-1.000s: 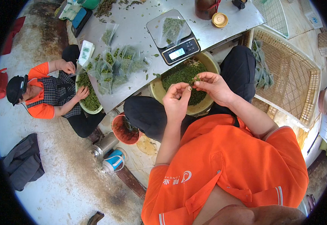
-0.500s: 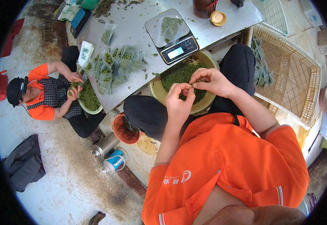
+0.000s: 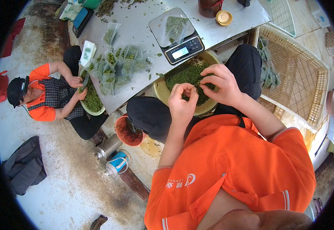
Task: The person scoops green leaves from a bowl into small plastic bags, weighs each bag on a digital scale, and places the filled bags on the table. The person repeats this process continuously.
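My left hand (image 3: 183,100) and my right hand (image 3: 223,87) are both held above a cream-yellow basin (image 3: 160,90). Small green berries (image 3: 180,76), like peppercorns, fill its bottom. Thumb and forefinger of the left hand are pinched together. The right hand also pinches with its thumb and forefinger, while its other fingers are curved and spread. Whatever lies in either pinch is too small to make out. On the metal table just beyond, a digital scale (image 3: 183,50) carries a clear bag (image 3: 175,27) of the same green berries.
Several filled clear bags (image 3: 115,73) lie on the metal table (image 3: 136,32). At left, a person (image 3: 48,90) handles something green over a bowl (image 3: 94,113). A red bucket (image 3: 125,138) and a blue flask (image 3: 118,162) stand on the floor. To the right is a plastic crate (image 3: 299,78) with bags.
My hands have drawn apart a little, the right one shifting up and to the right. The person at left has brought both hands closer together over the bowl.
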`<act>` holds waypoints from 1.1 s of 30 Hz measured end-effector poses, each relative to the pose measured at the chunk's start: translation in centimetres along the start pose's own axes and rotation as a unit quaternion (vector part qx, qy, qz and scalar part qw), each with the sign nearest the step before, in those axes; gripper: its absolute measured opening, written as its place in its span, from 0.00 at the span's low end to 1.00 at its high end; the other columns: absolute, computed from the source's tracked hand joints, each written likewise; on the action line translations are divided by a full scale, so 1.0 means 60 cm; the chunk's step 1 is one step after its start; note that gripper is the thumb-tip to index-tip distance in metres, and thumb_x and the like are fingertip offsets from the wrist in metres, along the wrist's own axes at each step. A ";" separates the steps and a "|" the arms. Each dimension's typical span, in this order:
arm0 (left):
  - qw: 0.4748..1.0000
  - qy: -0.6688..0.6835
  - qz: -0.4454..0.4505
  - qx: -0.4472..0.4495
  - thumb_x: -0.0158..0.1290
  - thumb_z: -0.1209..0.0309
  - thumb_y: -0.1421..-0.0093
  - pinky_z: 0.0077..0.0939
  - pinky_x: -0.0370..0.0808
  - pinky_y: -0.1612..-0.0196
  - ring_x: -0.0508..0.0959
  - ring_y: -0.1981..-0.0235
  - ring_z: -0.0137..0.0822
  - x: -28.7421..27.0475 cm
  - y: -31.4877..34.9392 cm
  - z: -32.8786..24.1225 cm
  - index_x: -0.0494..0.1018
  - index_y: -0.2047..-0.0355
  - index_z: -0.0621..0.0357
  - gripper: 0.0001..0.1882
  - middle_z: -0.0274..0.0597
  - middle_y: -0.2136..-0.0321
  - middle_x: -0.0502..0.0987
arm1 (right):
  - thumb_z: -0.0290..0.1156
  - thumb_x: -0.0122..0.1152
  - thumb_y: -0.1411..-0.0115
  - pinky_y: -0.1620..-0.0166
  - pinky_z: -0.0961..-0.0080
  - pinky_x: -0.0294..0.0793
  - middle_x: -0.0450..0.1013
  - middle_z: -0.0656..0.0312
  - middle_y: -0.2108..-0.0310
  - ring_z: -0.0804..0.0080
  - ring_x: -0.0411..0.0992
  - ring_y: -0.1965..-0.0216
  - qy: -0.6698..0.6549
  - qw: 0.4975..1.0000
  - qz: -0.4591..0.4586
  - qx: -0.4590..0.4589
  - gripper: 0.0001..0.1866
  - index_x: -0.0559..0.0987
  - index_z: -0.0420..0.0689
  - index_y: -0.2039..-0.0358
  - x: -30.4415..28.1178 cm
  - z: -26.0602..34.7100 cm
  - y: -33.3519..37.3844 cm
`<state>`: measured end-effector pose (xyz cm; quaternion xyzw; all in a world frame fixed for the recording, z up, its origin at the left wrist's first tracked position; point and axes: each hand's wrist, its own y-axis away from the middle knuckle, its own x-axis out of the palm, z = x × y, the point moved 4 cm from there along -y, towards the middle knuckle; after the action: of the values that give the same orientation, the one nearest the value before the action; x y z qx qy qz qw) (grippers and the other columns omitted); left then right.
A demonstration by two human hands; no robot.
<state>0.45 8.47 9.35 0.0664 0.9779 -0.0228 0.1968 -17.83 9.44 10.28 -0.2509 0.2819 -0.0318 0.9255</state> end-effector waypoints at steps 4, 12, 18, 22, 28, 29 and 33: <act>1.000 0.001 0.002 0.013 0.61 0.82 0.43 0.25 0.74 0.62 0.77 0.70 0.30 0.003 0.002 -0.008 0.79 0.66 0.62 0.05 0.38 0.72 0.77 | 0.22 0.73 0.48 0.50 0.67 0.77 0.79 0.60 0.58 0.60 0.78 0.55 -0.076 0.992 -0.001 0.104 0.09 0.84 0.41 0.66 0.009 -0.015 0.010; 0.999 -0.011 -0.003 0.031 0.61 0.82 0.44 0.27 0.75 0.63 0.78 0.71 0.32 0.001 0.000 -0.011 0.78 0.67 0.62 0.05 0.40 0.71 0.77 | 0.19 0.66 0.39 0.36 0.68 0.71 0.73 0.58 0.39 0.64 0.72 0.38 -0.406 0.851 0.006 0.333 0.19 0.80 0.39 0.46 0.032 -0.041 0.023; 0.994 -0.077 -0.003 0.084 0.62 0.81 0.44 0.29 0.76 0.64 0.79 0.71 0.36 0.006 0.004 -0.007 0.77 0.67 0.60 0.06 0.41 0.71 0.77 | 0.25 0.69 0.46 0.29 0.51 0.62 0.71 0.53 0.36 0.53 0.66 0.32 -0.063 0.994 0.080 0.043 0.16 0.86 0.45 0.55 0.009 -0.012 -0.006; 0.981 -0.127 -0.008 0.145 0.63 0.81 0.46 0.33 0.76 0.65 0.79 0.71 0.40 0.010 0.006 -0.003 0.77 0.68 0.59 0.07 0.41 0.72 0.77 | 0.27 0.69 0.48 0.28 0.45 0.60 0.71 0.54 0.36 0.52 0.64 0.31 0.028 0.995 0.095 0.012 0.13 0.86 0.45 0.60 0.013 -0.007 -0.008; 0.975 -0.151 -0.013 0.162 0.63 0.81 0.48 0.35 0.76 0.65 0.79 0.71 0.41 0.010 0.007 -0.009 0.76 0.68 0.57 0.09 0.40 0.72 0.77 | 0.26 0.67 0.50 0.27 0.44 0.58 0.72 0.54 0.37 0.52 0.63 0.30 0.052 0.992 0.113 -0.018 0.12 0.85 0.45 0.63 0.012 -0.001 -0.011; 0.975 -0.153 -0.013 0.163 0.63 0.81 0.48 0.35 0.76 0.65 0.79 0.71 0.42 0.010 0.007 -0.008 0.76 0.68 0.57 0.09 0.40 0.72 0.77 | 0.25 0.67 0.50 0.27 0.44 0.58 0.72 0.54 0.37 0.51 0.63 0.30 0.050 0.992 0.112 -0.012 0.11 0.84 0.44 0.63 0.013 -0.003 -0.009; 0.974 -0.159 -0.010 0.162 0.62 0.82 0.48 0.34 0.76 0.65 0.80 0.71 0.41 0.010 0.008 -0.008 0.77 0.68 0.57 0.09 0.40 0.72 0.77 | 0.23 0.66 0.48 0.28 0.49 0.59 0.72 0.53 0.37 0.51 0.63 0.30 -0.020 0.994 0.098 0.043 0.07 0.82 0.42 0.66 0.015 -0.014 -0.003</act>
<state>-0.19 9.03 9.54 0.0835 0.9181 -0.1932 0.3359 -17.50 8.74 9.33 -0.1822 0.2851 0.0519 0.9396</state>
